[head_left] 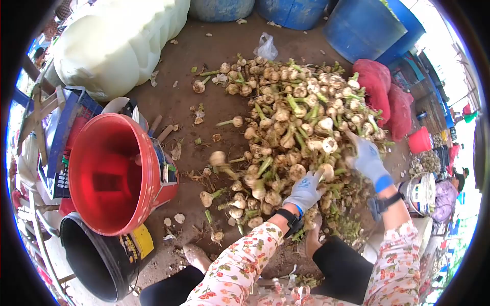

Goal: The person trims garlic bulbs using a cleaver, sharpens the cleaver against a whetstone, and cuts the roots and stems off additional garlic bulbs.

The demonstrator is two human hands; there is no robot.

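Soil-smudged garlic bulbs (282,115), some green-stalked, in a heap on brown ground (219,46)

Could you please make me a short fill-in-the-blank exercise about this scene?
1. The left hand and the right hand wear pale ____ with blue cuffs.
2. Beyond the garlic heap, the large barrels are coloured ____.
3. The bucket bearing a yellow label is mostly ____ in colour.

Missing words: gloves; blue; black.

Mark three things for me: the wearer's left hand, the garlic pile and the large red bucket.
Left hand (304,190): head view, on the gloved back.
Garlic pile (284,114): head view, on bulbs near its middle.
Red bucket (115,148): head view, on the inner wall.
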